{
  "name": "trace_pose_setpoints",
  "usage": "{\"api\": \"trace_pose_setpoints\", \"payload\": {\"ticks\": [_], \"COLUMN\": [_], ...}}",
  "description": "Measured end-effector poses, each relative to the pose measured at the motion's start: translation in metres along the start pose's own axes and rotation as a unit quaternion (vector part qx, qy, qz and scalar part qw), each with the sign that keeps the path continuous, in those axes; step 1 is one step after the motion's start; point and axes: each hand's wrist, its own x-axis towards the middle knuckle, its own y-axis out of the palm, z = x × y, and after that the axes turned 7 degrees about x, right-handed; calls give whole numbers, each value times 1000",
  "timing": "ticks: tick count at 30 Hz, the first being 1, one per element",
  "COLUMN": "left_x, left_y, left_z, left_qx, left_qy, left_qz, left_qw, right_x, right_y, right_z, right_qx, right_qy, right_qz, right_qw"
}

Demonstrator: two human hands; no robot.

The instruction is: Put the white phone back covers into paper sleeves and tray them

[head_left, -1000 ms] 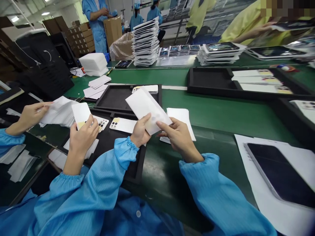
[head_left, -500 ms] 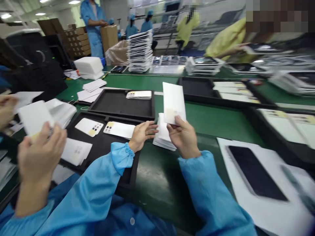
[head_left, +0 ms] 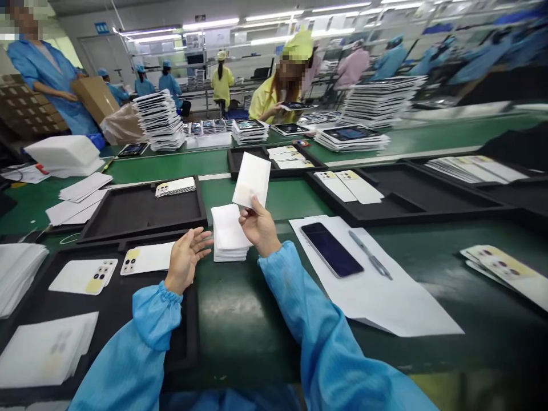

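Observation:
My right hand (head_left: pixel 260 228) pinches the lower edge of a white sleeve (head_left: pixel 252 177), held up above the bench. A pale yellowish patch shows faintly through its bottom end; what is inside cannot be made out clearly. Just below stands a stack of white sleeves (head_left: pixel 230 234). To the left, my left hand (head_left: pixel 188 257) hovers with fingers apart and nothing in them. Close behind it lies a white phone back cover (head_left: pixel 148 258) with camera holes and a yellow patch. Another white back cover (head_left: pixel 85 276) rests in the same black tray (head_left: pixel 128 325).
Sleeved covers (head_left: pixel 47 354) lie at the lower left. A dark phone (head_left: pixel 331 249) and a pen (head_left: pixel 370 255) rest on white paper (head_left: pixel 394 308). Black trays (head_left: pixel 411 194) with covers stand at right; loose covers (head_left: pixel 509 271) lie nearer. Across the bench sits a person in yellow (head_left: pixel 268 97).
The view has swung to the right, so the neighbour's hands at the left have left the picture. My right hand still holds the white sleeve; my left hand stays open.

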Motion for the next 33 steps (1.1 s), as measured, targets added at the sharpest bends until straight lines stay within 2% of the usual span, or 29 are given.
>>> {"api": "trace_pose_setpoints", "payload": {"ticks": [9,27,33], "left_x": [4,2,7], "left_y": [-4,-3,-3], "left_z": [-2,-2,1], "left_qx": [6,12,7], "left_qy": [4,-7,-9], "left_qz": [12,11,18], "left_qw": [1000,1000,1000], "right_x": [4,3,5], "right_y": [1,-2,-3], "right_z": [13,7,5], "right_qx": [-8,-71,-117], "right_qy": [-28,-38,-33], "right_qz": [-17,10,-7], "right_qw": [999,997,993]}}
